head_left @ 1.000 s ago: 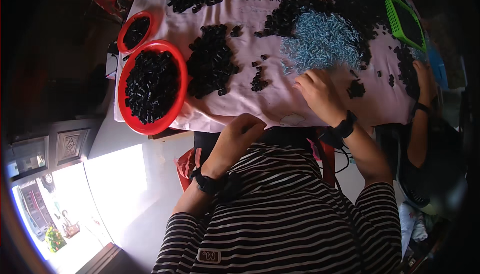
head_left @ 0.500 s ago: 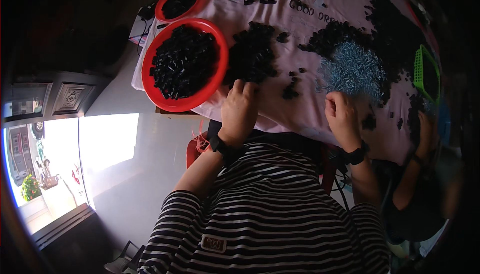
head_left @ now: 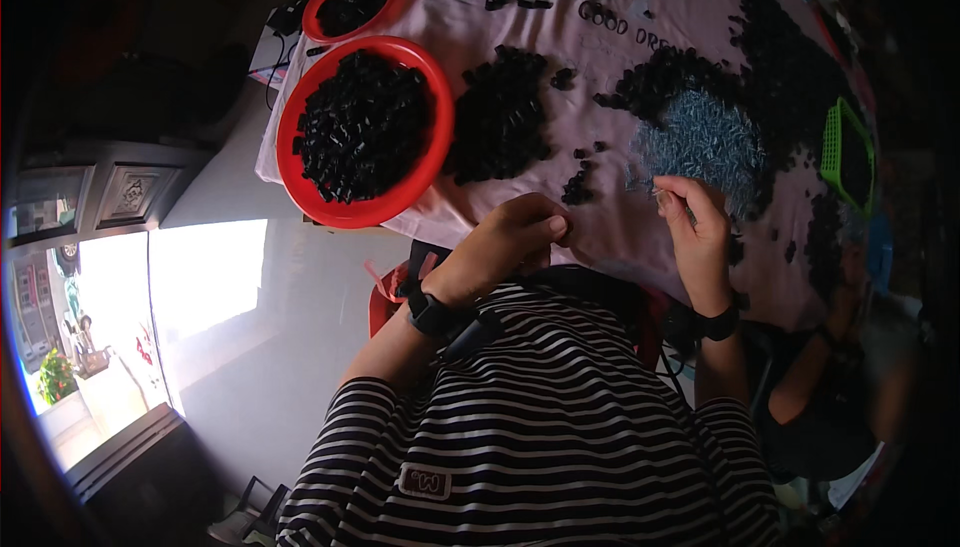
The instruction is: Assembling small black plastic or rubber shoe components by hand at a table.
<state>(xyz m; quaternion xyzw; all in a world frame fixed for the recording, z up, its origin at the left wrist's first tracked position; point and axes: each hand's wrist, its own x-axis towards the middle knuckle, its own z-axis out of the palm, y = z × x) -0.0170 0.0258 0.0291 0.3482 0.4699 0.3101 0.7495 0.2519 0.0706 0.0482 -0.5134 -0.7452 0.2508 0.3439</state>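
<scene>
Lg bowl is red, pcs blk; cloth pink; sm-parts pile blue-gry; basket grn; shirt blk/wht striped.

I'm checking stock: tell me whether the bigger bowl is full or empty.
Full, or nearly so: black pieces heap across the bigger bowl, hiding its bottom, with red wall and rim showing around them.
</scene>
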